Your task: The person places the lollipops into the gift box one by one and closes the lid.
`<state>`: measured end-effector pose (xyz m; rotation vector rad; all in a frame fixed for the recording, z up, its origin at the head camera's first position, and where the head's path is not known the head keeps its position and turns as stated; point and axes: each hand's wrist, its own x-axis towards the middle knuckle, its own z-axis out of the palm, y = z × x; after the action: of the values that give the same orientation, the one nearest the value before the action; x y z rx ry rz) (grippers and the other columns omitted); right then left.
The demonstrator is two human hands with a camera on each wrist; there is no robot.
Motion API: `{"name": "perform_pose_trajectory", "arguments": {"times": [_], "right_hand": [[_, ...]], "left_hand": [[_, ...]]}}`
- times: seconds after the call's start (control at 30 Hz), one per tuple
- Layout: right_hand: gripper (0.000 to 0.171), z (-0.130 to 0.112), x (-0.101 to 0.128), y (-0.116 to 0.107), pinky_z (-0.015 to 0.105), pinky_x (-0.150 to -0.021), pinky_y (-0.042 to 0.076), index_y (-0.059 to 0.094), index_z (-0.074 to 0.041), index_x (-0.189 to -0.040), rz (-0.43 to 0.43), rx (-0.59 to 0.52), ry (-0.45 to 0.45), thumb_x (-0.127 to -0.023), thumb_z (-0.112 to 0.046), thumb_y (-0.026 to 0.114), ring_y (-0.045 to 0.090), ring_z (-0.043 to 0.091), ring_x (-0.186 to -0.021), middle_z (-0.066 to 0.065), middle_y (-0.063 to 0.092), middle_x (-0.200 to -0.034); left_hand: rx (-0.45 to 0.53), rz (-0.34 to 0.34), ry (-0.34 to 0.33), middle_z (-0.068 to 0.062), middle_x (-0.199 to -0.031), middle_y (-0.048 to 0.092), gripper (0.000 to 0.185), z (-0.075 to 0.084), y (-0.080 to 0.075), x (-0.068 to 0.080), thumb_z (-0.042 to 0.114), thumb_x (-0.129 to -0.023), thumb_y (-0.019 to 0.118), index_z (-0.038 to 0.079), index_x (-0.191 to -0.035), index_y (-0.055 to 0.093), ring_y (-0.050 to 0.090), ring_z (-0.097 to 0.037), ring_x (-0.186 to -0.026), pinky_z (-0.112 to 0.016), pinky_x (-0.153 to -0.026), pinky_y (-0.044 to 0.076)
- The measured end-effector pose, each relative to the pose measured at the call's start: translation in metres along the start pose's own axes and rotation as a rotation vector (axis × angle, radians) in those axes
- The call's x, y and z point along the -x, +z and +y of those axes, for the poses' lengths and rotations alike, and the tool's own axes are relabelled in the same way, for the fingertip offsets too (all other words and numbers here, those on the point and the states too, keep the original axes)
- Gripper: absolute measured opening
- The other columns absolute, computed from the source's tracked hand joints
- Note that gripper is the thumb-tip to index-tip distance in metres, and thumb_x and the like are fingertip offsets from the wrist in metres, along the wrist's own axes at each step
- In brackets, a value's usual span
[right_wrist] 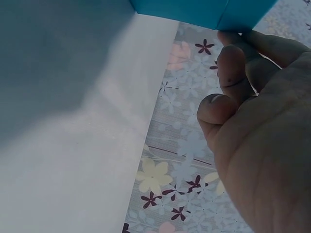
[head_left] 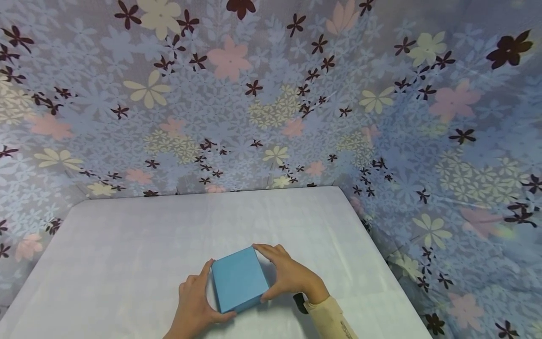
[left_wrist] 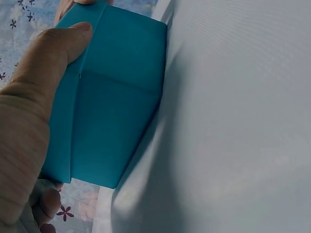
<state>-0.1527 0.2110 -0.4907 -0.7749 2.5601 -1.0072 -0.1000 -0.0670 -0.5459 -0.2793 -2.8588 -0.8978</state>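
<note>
A square light-blue box [head_left: 240, 280] with a closed lid is between both hands over the near part of the white table. My left hand [head_left: 192, 301] grips its left side, with the thumb along the near edge and the index finger at the far left corner. On the other side, my right hand [head_left: 292, 273] holds it by the near and far right corners. In the left wrist view the left thumb [left_wrist: 73, 41] presses on the lid's rim, and a seam shows between lid and base. The right wrist view has only a lower part of the box [right_wrist: 194, 9], beside the right fingers.
The table [head_left: 139, 240] is covered by a white cloth. Floral fabric [head_left: 237, 108] hangs behind it and along its right side. A dark band-like object [head_left: 300, 302] sits at the right wrist by the cream sleeve [head_left: 330, 318].
</note>
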Motion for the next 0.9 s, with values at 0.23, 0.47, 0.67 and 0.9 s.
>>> {"name": "perform_pose_trajectory", "arguments": {"times": [0.23,0.47,0.67,0.9], "right_hand": [[0.123,-0.0011,-0.0025,-0.0014,0.047,-0.095,0.048,0.021,-0.042,-0.158,-0.006,0.014,0.003,-0.061,-0.050,0.095,0.041,0.024,-0.127,-0.015,0.030,-0.161],[0.124,-0.0013,-0.0004,-0.0050,0.046,-0.096,0.048,0.023,-0.040,-0.158,0.018,0.017,-0.002,-0.059,-0.052,0.095,0.041,0.022,-0.124,-0.014,0.032,-0.160],[0.126,0.0028,0.0016,-0.0028,0.041,-0.094,0.048,0.024,-0.038,-0.159,0.040,0.016,0.000,-0.057,-0.049,0.097,0.043,0.023,-0.119,-0.014,0.034,-0.158],[0.125,0.0081,0.0023,0.0029,0.038,-0.094,0.047,0.026,-0.037,-0.159,0.037,0.014,0.011,-0.057,-0.048,0.097,0.042,0.018,-0.117,-0.014,0.036,-0.157]], "left_hand": [[-0.003,-0.008,-0.020,-0.009,-0.125,0.061,0.138,-0.0008,0.0002,0.0008,0.073,-0.043,0.090,0.010,-0.153,0.036,0.051,-0.025,-0.104,-0.047,-0.085,0.036],[0.026,0.021,-0.005,-0.008,-0.126,0.061,0.138,0.0006,-0.0006,-0.0015,0.072,-0.042,0.091,0.013,-0.154,0.036,0.050,-0.025,-0.105,-0.046,-0.086,0.035],[0.014,0.065,0.059,-0.007,-0.125,0.062,0.136,0.0018,-0.0007,-0.0028,0.070,-0.043,0.091,0.012,-0.153,0.037,0.050,-0.023,-0.103,-0.044,-0.084,0.034],[-0.009,0.051,0.057,-0.006,-0.125,0.063,0.136,0.0007,0.0022,-0.0023,0.070,-0.042,0.092,0.011,-0.152,0.039,0.050,-0.023,-0.102,-0.043,-0.083,0.034]]}}
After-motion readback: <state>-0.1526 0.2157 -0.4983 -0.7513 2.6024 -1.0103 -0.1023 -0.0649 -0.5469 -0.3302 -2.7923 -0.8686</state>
